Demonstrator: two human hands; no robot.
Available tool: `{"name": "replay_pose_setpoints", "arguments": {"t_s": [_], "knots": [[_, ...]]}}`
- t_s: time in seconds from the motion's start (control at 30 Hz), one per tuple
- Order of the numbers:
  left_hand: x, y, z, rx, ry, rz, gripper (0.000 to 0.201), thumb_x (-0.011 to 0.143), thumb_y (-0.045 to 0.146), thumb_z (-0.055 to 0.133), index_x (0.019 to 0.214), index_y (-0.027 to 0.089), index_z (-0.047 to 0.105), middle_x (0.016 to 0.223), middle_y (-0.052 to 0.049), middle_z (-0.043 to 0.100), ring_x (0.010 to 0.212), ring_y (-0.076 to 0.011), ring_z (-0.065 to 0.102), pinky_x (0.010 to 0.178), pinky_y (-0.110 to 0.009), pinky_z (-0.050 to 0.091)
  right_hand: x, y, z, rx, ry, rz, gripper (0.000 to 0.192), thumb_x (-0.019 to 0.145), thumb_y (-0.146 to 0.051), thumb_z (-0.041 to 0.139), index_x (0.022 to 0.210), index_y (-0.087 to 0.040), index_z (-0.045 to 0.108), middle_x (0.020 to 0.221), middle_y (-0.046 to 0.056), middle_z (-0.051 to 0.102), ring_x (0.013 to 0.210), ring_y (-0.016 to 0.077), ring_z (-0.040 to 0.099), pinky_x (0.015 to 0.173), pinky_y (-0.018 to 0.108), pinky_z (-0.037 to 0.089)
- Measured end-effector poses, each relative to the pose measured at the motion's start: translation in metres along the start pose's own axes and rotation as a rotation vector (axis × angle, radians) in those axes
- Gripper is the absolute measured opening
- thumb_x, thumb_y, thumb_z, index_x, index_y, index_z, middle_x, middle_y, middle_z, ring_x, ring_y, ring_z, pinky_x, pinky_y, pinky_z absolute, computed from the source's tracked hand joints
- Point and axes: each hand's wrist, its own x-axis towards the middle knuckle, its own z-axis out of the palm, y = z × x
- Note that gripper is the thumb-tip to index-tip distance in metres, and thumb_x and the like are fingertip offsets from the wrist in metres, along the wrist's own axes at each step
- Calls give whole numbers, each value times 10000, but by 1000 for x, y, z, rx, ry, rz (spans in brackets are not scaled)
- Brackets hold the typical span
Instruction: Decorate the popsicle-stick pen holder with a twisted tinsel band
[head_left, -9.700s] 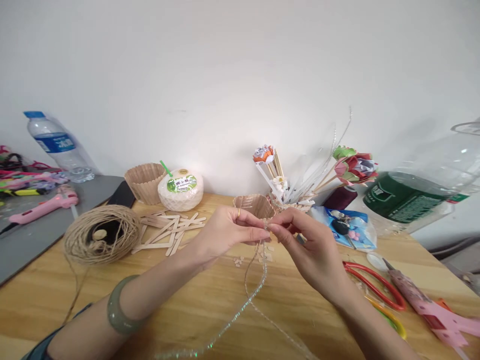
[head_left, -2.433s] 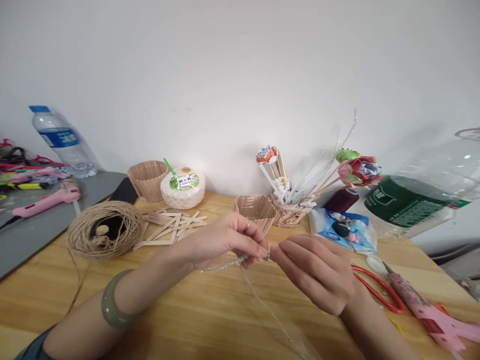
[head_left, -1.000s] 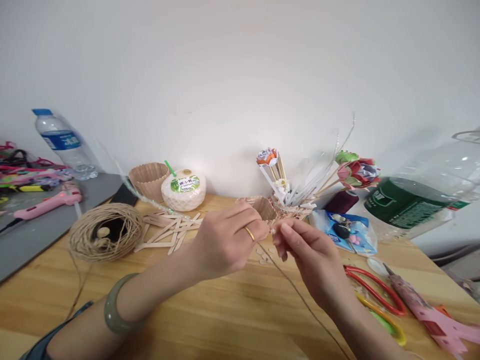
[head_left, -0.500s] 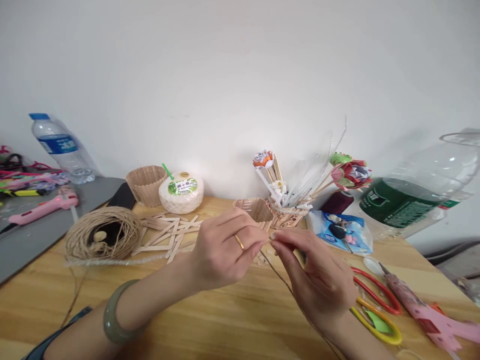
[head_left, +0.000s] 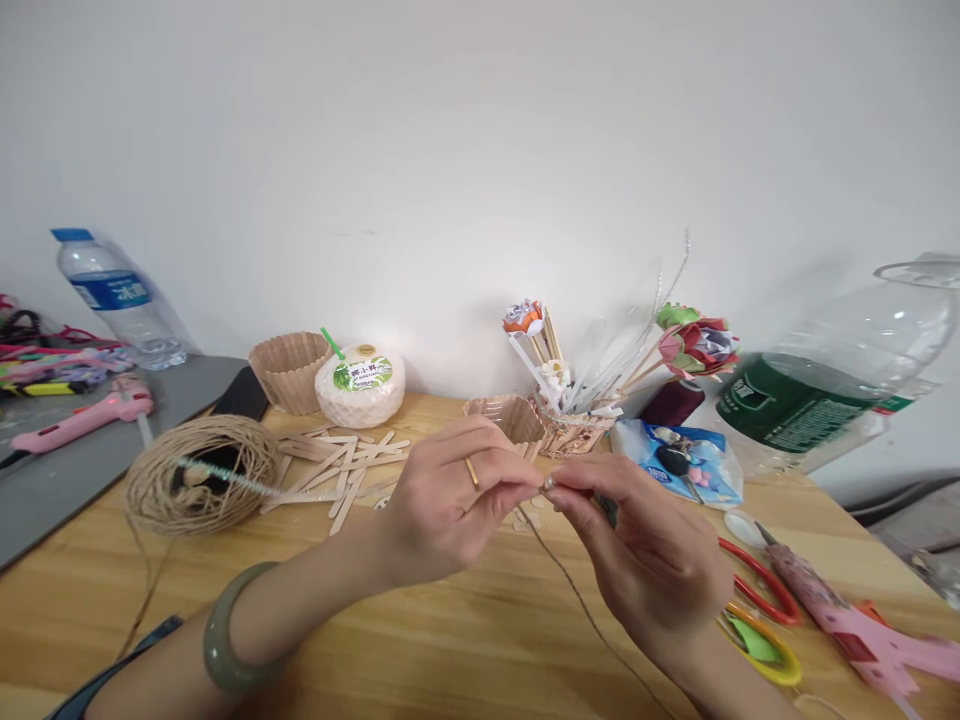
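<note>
My left hand (head_left: 457, 500), with a gold ring, is closed in a pinch in the middle of the view. Out from behind it to the left runs a silver tinsel pipe cleaner (head_left: 232, 477), its far end over the twine coil. Facing it, my right hand (head_left: 652, 550) pinches a small shiny tip where the fingertips of both hands meet. A strand of brown twine (head_left: 577, 595) hangs from beneath the left fingertips and runs down to the bottom edge. How twine and pipe cleaner join is hidden by my fingers.
Left are a twine coil (head_left: 202, 430), wooden craft sticks (head_left: 352, 455) and a wrapped coconut (head_left: 360, 395). A cup of paper flowers (head_left: 577, 430) stands behind my hands. To the right lie scissors (head_left: 784, 590), a pink glue gun (head_left: 847, 630) and a large bottle (head_left: 817, 390).
The pipe cleaner's free end has swung up over the twine coil. My right hand has shifted slightly right and down, and the hanging twine shows more. Both pinches stay closed.
</note>
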Motion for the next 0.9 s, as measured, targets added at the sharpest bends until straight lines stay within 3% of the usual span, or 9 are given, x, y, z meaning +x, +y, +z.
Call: {"name": "replay_pose_setpoints", "arguments": {"t_s": [0.27, 0.73, 0.9], "knots": [[-5, -2, 5, -160, 43, -107, 94, 783, 53, 563, 810, 121, 621, 666, -51, 615, 634, -134, 559, 602, -283, 463, 0, -2, -2, -68, 4, -19, 141, 773, -73, 595, 834, -199, 610, 718, 10, 679, 653, 133, 636, 604, 234, 523], [-7, -6, 7, -216, 66, -73, 119, 793, 56, 554, 811, 134, 642, 679, -46, 620, 650, -134, 553, 621, -300, 464, -9, -3, 2, 109, -59, 154, 102, 833, -117, 524, 848, -209, 564, 729, 5, 599, 644, 127, 554, 559, 249, 462], [-7, -2, 9, -285, 105, -217, 85, 788, 94, 580, 802, 148, 644, 681, -32, 607, 645, -127, 557, 593, -272, 466, -7, -3, 3, 43, 70, 158, 220, 798, -131, 587, 988, -232, 544, 736, -1, 566, 642, 138, 533, 562, 272, 468]]}}
